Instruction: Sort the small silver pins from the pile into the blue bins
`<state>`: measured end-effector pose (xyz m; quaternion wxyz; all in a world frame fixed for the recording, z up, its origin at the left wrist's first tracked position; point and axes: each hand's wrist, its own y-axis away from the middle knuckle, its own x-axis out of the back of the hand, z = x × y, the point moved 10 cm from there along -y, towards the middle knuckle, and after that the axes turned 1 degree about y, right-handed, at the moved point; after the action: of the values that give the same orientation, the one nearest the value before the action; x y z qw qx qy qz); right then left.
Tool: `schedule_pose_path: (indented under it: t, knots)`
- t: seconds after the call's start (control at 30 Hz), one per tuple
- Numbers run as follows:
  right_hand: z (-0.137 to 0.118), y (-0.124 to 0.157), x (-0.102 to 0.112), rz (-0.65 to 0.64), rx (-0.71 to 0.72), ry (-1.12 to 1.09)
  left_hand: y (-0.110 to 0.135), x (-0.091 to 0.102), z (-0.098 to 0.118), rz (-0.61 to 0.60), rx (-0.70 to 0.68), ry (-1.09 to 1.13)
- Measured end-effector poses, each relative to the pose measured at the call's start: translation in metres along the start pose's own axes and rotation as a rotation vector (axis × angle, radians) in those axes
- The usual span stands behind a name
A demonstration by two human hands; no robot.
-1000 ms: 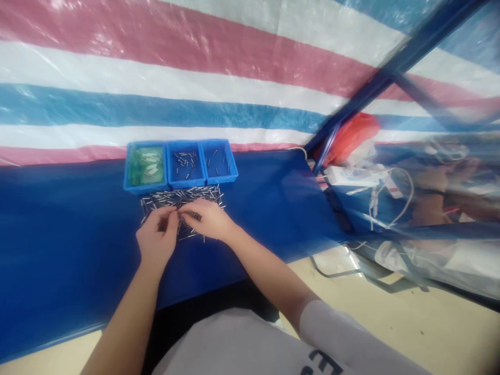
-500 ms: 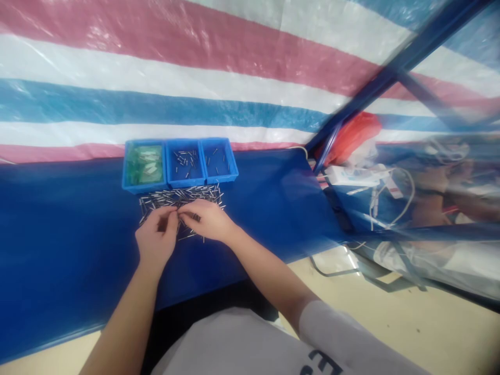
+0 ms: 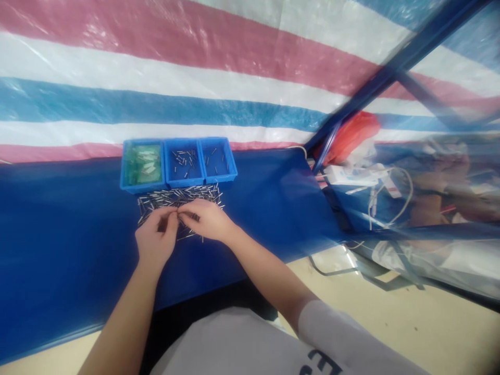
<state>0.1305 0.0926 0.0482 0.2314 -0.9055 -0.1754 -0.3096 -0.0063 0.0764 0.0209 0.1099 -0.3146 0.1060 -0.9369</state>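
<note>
A heap of small metal pins [image 3: 179, 196] lies on the blue table cover [image 3: 58, 234], just in front of three blue bins. My left hand [image 3: 155, 239] and my right hand [image 3: 207, 219] meet over the near edge of the heap, fingertips pinched together. Both seem closed on pins, too small to make out. The left bin [image 3: 142, 164] holds green and clear pieces. The middle bin [image 3: 183, 161] and the right bin [image 3: 216, 159] each hold a few loose pins.
A striped red, white and blue tarp [image 3: 195, 78] hangs behind the table. To the right are a blue metal frame [image 3: 390, 73], a red bag [image 3: 351, 135], white cables [image 3: 386, 198] and clear plastic sheeting. Beige floor [image 3: 390, 323] lies below right.
Both hands stay pinched over the pin heap with only slight finger movement. The view has shifted a little.
</note>
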Motion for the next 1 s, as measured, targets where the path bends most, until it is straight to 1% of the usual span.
schedule_pose_path:
  t: [0.33,0.5,0.73,1.0]
  knots:
    - [0.0004,0.0001,-0.0012,-0.013,-0.016,0.002,-0.0007,-0.0011,0.0000,-0.021,0.005,-0.008]
    - [-0.0007,0.0002,-0.0008,-0.006,0.004,-0.001,0.0001,-0.0029,-0.0027,-0.025,0.019,0.007]
    - [-0.0001,-0.0003,-0.0023,-0.033,-0.008,0.010,0.0005,-0.0054,-0.0058,-0.049,0.031,-0.009]
    - [0.0008,-0.0001,-0.0034,-0.049,-0.019,0.013,0.0004,-0.0058,0.0005,-0.074,0.023,-0.078]
